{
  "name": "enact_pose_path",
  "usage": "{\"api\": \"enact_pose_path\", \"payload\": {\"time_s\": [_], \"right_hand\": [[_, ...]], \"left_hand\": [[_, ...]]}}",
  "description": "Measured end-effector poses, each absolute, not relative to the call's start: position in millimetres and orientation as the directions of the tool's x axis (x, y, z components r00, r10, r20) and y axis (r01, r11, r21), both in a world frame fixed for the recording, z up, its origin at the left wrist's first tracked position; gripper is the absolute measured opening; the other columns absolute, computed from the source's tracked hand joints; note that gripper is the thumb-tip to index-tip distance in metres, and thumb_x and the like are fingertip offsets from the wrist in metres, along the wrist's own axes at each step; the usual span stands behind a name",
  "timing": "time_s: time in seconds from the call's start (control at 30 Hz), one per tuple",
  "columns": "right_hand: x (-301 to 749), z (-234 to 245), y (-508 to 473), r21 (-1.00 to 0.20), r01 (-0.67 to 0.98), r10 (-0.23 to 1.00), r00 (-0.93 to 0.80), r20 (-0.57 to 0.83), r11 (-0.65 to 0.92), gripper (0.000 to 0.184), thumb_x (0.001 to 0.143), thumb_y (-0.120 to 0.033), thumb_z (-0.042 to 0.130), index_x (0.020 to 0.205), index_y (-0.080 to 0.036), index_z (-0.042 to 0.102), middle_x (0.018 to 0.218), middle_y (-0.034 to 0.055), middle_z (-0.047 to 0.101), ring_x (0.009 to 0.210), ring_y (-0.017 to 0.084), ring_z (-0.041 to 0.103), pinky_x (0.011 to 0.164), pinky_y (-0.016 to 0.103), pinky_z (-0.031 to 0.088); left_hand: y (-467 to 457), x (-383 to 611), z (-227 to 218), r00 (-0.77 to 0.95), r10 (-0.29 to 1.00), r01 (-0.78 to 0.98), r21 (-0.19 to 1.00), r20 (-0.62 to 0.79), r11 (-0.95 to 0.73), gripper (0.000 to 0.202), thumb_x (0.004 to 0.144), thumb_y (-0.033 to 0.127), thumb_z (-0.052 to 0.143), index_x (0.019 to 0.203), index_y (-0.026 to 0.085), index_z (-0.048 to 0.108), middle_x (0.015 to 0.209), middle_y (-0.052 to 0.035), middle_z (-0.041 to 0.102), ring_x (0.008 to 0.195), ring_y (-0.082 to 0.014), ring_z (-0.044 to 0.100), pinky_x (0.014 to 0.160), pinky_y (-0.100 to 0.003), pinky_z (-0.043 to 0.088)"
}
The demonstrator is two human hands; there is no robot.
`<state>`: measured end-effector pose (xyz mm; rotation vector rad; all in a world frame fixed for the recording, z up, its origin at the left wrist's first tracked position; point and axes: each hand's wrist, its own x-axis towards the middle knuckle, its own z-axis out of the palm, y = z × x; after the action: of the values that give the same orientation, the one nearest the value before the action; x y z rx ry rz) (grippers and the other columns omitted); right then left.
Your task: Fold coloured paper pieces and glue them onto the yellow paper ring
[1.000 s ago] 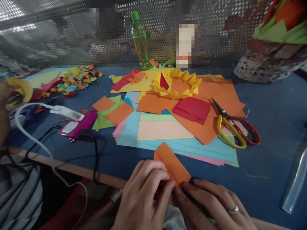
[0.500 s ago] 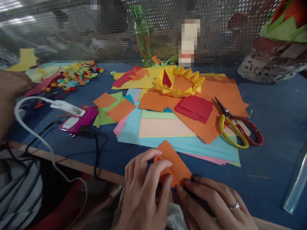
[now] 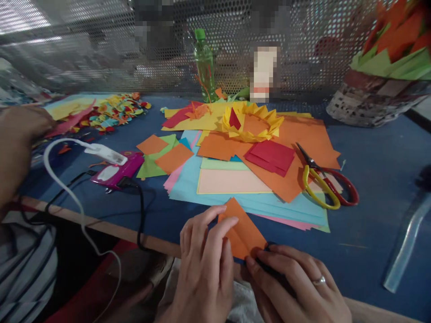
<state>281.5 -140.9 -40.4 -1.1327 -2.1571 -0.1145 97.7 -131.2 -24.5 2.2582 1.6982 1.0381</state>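
At the bottom centre of the frame, your hands are both on the small orange paper (image 3: 247,229), which lies at a slant just short of the loose sheets. Your right hand (image 3: 296,278) pinches its lower corner between thumb and fingers, likely to keep it from sliding, while your left hand (image 3: 205,264) rests parted, bent fingertips on its left side, seemingly to steady it along the faint crease; no closed grip shows there. The near edge of the tabletop (image 3: 360,237) runs under your wrists. At the right, a clear tube (image 3: 404,251) lies apart from the paper. Past your fingers spread the pale blue sheets (image 3: 188,190); the scissors (image 3: 318,172) lie at their right with handles towards you, handy for your right hand. At the left sits a purple adapter (image 3: 134,163) with cables plugged in, and beyond it another person's hand (image 3: 27,121). Red squares (image 3: 272,157) lie stacked in the middle, perhaps to be within reach, with a spiky yellow ring (image 3: 272,128) behind them. Farthest, a green bottle (image 3: 205,67) stands upright before the mesh panel (image 3: 101,49).
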Motion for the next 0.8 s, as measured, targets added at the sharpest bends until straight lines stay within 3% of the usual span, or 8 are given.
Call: {"api": "enact_pose_path", "payload": {"time_s": [0.2,0.57,0.67,0.8], "right_hand": [[281.9,-39.5,-139.3,-0.214,0.758,0.688,-0.385,0.616,0.616,0.019,0.092,-0.023,0.064,0.106,-0.029,0.075,0.096,-0.0050,0.078,0.091,0.017,0.070,0.079,0.033,0.045],[281.5,-39.8,-139.2,-0.210,0.749,0.676,-0.391,0.625,0.628,0.021,0.088,-0.019,0.067,0.103,-0.029,0.077,0.095,-0.0046,0.077,0.092,0.017,0.068,0.080,0.031,0.046],[283.0,-38.9,-137.8,-0.200,0.741,0.668,-0.410,0.621,0.641,0.022,0.087,-0.020,0.069,0.105,-0.029,0.076,0.098,-0.0037,0.076,0.093,0.017,0.067,0.081,0.031,0.046],[283.8,-36.9,-137.0,-0.188,0.732,0.668,-0.444,0.597,0.655,0.025,0.085,-0.018,0.070,0.108,-0.027,0.075,0.098,-0.0020,0.075,0.097,0.017,0.066,0.081,0.031,0.047]], "left_hand": [[-130.0,103.7,-21.0,0.140,0.905,0.796,0.497,0.401,-0.344,0.046,0.094,0.016,0.057,0.138,0.019,0.044,0.143,-0.0132,0.044,0.133,-0.0271,0.040,0.115,-0.049,0.032],[-128.2,90.0,-20.4,0.106,0.904,0.819,0.479,0.414,-0.316,0.049,0.092,0.001,0.047,0.138,0.019,0.047,0.143,-0.0117,0.045,0.135,-0.0229,0.040,0.117,-0.049,0.029],[-131.6,89.9,-25.3,0.105,0.861,0.811,0.459,0.498,-0.364,0.048,0.090,-0.003,0.047,0.134,0.017,0.052,0.140,-0.0123,0.048,0.134,-0.0234,0.044,0.117,-0.050,0.030],[-141.3,87.5,-39.7,0.226,0.698,0.704,0.382,0.679,-0.599,0.044,0.088,-0.006,0.046,0.125,0.010,0.063,0.128,-0.0129,0.060,0.122,-0.0236,0.055,0.109,-0.047,0.040]]}}
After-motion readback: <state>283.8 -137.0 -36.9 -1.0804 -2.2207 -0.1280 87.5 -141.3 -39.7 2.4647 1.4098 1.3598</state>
